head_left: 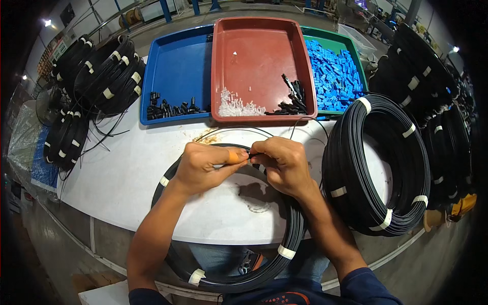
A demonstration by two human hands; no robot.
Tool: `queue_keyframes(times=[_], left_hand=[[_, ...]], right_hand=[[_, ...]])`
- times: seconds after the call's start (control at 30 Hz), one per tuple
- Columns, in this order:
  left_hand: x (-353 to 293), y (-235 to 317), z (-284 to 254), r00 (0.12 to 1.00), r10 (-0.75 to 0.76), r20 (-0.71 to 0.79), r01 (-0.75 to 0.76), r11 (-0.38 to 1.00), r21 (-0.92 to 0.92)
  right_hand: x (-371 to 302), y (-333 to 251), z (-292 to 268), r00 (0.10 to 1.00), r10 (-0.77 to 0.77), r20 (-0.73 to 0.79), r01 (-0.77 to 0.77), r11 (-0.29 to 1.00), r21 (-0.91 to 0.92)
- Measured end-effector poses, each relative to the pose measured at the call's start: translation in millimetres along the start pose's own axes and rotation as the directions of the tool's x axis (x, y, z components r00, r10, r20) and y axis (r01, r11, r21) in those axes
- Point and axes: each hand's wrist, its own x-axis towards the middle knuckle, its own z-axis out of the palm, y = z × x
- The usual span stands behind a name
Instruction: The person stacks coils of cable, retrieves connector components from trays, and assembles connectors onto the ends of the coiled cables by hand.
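My left hand (209, 163) and my right hand (284, 163) meet above the table, fingertips pinched together on a small black part (250, 157). Fingers cover most of it, so its exact kind cannot be made out. An orange band wraps one finger of the left hand. Below both hands lies a coil of black cable (296, 223), bound with white tape and reaching over the table's near edge toward my lap. A thin loose cable (231, 128) arcs up behind the hands.
Beyond the hands on the white table (117, 188) stand a blue tray (178, 56) with black pieces, a red tray (259, 56) with clear and black pieces, and a green tray (325, 34) of blue connectors. Taped cable coils (351, 168) stand right, more coils (109, 76) left.
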Motion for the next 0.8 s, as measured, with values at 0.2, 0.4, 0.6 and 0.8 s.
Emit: queue_keyframes(times=[0.2,0.4,0.6,0.8], left_hand=[[2.8,10.6,4.4,0.948,0.297,0.114,-0.318,0.889,0.329],[0.6,13.4,-1.4,0.996,-0.071,-0.051,0.072,0.997,0.010],[2.2,8.4,5.5,0.984,0.175,0.012,-0.174,0.961,0.216],[1.5,-0.6,4.0,0.968,0.248,0.037,-0.250,0.939,0.238]], right_hand=[[-2.0,5.5,4.0,0.964,0.247,0.102,-0.265,0.933,0.242],[5.2,-4.0,-1.0,0.996,0.089,-0.020,-0.083,0.974,0.212],[-1.1,4.8,7.9,0.998,0.044,-0.052,-0.043,0.999,0.019],[4.6,3.7,0.1,0.961,0.245,0.131,-0.269,0.935,0.229]])
